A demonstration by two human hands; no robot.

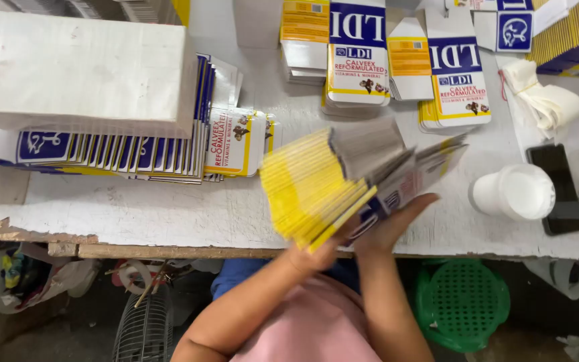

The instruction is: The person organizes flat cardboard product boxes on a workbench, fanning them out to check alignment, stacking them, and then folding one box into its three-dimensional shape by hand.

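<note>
Head cam, looking down past my arms at the white painted wooden table point(169, 214), its near edge chipped.

Both hands up at the near edge, approx centre-right. My left hand point(313, 255) is under a thick fanned stack of flat yellow-edged cardboard cartons point(309, 188) — mostly hidden by the stack, fingers closed up against its underside, so it has hold of it. My right hand point(393, 224) is just beside it, palm up, fingers curled loosely round the right end of the same stack, where the grey flaps and blue-and-white faces splay out. Stack is tilted, held just above the table, blurred at its right end.

Around it:
- Far left: a big white rectangular block point(78, 70) lying on a row of flat blue-and-white cartons point(115, 151) stood on edge, w/ a few more lying flat at the row's right end.
- Far centre and far right: piles of flat printed white, blue and yellow cartons point(360, 60), face up.
- Right: a white plastic cup point(517, 193), and touching its right side a black phone point(557, 188) lying flat. Beyond those, a bundle of white bags point(544, 100).
- Far right corner: a stack of yellow-edged cartons point(571, 37).

Below the table — a green perforated plastic stool point(464, 302) near right, a wire fan guard point(145, 328) near left, a plastic bag of scraps point(25, 278) further left. Pink shirt at frame bottom.
</note>
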